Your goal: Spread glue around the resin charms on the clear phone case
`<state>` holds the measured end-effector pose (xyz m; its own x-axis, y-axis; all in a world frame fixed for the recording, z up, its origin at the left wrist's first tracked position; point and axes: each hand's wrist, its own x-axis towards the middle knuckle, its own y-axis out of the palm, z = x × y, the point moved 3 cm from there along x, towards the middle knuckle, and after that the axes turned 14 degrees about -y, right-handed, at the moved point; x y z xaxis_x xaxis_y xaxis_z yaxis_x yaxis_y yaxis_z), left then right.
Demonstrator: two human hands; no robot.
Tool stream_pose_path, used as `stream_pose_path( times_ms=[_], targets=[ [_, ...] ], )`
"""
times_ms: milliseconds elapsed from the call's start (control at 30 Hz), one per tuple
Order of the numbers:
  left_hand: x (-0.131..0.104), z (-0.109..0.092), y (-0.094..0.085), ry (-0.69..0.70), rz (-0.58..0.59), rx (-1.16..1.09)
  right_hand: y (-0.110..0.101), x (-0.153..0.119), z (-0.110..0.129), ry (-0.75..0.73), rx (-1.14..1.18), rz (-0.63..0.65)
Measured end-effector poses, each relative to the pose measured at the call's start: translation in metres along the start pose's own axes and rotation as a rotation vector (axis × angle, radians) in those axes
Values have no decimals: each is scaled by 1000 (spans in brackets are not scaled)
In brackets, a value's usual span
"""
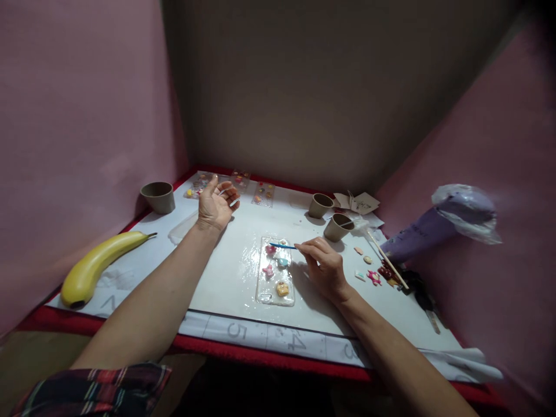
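The left hand (pixel 217 202) is raised over the far left part of the white-covered desk (pixel 234 272), its forearm reaching forward and inward from the lower left. A plaid sleeve (pixel 99 389) sits bunched near the elbow. The wrist is bent back a little, the palm faces right and partly up, the thumb points upward, and the fingers are parted and loosely curled, gripping nothing.

The right hand (pixel 325 266) comes in from the lower right on a bare forearm. Its fingers are pinched around the end of a thin blue stick (pixel 283 246), which lies almost level and points left.

The clear phone case (pixel 264 289) lies flat in the middle of the desk, just left of the right hand, with 5 small charms on it: 2 pink, 1 blue, 1 yellow, and 1 partly hidden near the top. The stick's tip is over the upper pink charm (pixel 270 250); whether they touch cannot be told.

Beyond the right hand stand 2 cups (pixel 321 207), and loose charms (pixel 373 277) lie to its right. At the far left are another cup (pixel 158 200) and a yellow banana (pixel 98 266).
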<state>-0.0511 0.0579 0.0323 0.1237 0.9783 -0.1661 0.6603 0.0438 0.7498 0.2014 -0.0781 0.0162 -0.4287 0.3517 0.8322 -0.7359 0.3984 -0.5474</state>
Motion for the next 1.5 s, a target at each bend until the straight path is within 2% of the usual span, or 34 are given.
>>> stream_pose_path(
  times_ms=[233, 767, 1000, 1200, 1400, 1500],
  targets=[
    [1, 0, -1, 7, 10, 0, -2, 2, 1, -4, 6, -40],
    [2, 0, -2, -8, 6, -14, -1, 2, 0, -7, -10, -4],
    [2, 0, -2, -8, -1, -7, -3, 0, 0, -6, -4, -47],
    [3, 0, -2, -7, -5, -10, -1, 2, 1, -16, 2, -12],
    [2, 0, -1, -12, -12, 1, -5, 3, 4, -39, 12, -104],
    [2, 0, -1, -10, -8, 5, -6, 2, 5, -46, 18, -112]
  ],
)
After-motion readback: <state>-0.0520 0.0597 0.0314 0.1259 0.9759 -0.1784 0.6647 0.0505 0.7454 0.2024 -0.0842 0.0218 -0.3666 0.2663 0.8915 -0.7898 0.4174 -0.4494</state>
